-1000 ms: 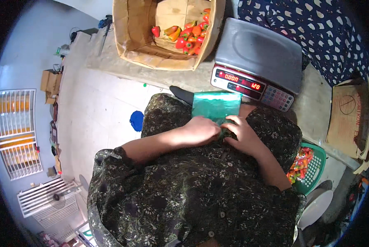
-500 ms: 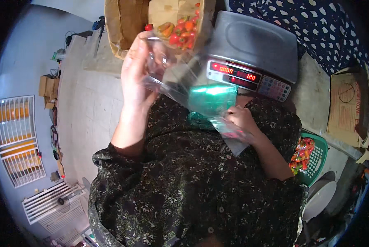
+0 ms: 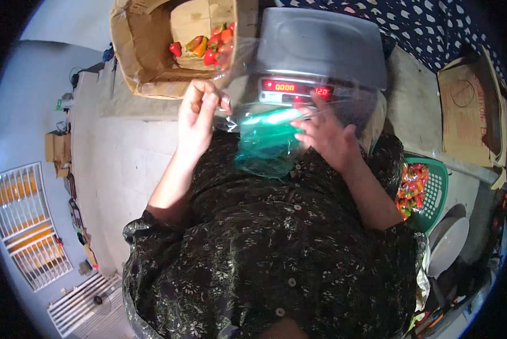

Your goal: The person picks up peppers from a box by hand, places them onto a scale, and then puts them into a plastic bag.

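A clear plastic bag (image 3: 232, 122) stretches between my hands in front of the scale. My left hand (image 3: 200, 110) pinches its edge, with thumb and fingers pressed together. To the right, my right hand (image 3: 334, 141) has its fingers spread against the thin film; whether they are inside the bag or behind it I cannot tell. A shiny green translucent plastic piece (image 3: 267, 141) lies at my lap, below the film. The digital scale (image 3: 321, 48) has a grey metal plate and a lit red display, partly covered by the film and my right fingers.
An open cardboard box (image 3: 135, 51) at the upper left contains several red and orange peppers (image 3: 211, 51). At right, a green basket (image 3: 434, 195) holds bagged peppers (image 3: 414, 189). Another cardboard box (image 3: 471, 113) stands at the far right, near a patterned dark cloth (image 3: 417, 34).
My right hand has moved up and its closed fingers have spread. The plastic film now lies wider, across the front of the scale. My left hand has lowered, still pinching it.
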A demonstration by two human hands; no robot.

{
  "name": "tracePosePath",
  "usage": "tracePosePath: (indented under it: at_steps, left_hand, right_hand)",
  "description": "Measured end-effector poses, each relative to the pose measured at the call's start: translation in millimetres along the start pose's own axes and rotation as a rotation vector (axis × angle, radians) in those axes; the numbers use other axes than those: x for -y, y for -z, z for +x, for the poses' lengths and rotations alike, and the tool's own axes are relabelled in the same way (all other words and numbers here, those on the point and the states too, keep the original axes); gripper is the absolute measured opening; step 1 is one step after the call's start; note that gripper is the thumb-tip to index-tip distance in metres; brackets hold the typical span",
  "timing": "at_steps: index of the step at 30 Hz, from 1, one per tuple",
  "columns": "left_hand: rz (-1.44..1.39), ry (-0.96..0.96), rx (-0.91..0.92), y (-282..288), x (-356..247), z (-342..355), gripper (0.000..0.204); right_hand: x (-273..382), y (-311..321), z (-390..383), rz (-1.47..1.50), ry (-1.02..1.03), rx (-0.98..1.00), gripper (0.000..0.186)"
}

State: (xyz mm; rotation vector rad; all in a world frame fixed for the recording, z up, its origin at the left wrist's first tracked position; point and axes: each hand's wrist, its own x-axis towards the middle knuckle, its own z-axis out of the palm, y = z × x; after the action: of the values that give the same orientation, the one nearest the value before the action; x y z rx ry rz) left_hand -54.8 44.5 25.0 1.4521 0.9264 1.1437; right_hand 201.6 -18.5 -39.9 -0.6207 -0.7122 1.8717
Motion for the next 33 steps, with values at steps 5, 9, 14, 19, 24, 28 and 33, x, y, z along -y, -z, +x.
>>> tracePosePath:
  at_steps: [5, 9, 14, 19, 24, 28, 33]
  left_hand:
    - [0.720, -0.190, 0.035, 11, 20, -16, 0.015]
    - [0.831, -0.254, 0.214, 20, 27, -18, 0.015]
    - [0.995, -0.287, 0.287, 24, 41, -20, 0.016]
    - [1.029, -0.180, 0.332, 22, 52, -30, 0.027]
    - [1.090, -0.301, 0.120, -7, 38, -18, 0.054]
    - [0.936, -0.353, 0.297, -49, 24, 1, 0.052]
    - [0.795, -0.372, 0.334, -85, 41, 40, 0.049]
  right_hand:
    - [29, 12, 2, 0.529, 0.115, -0.166, 0.095]
    - [37, 40, 2, 0.575, 0.238, -0.039, 0.092]
    - [37, 48, 11, 0.307, 0.092, -0.111, 0.076]
    - [7, 36, 24, -0.262, -0.187, -0.345, 0.063]
    - [-9, 39, 41, -0.371, -0.290, -0.556, 0.060]
    - [-18, 54, 63, -0.259, -0.329, -0.562, 0.050]
    - [-30, 63, 72, -0.344, 0.019, -0.331, 0.018]
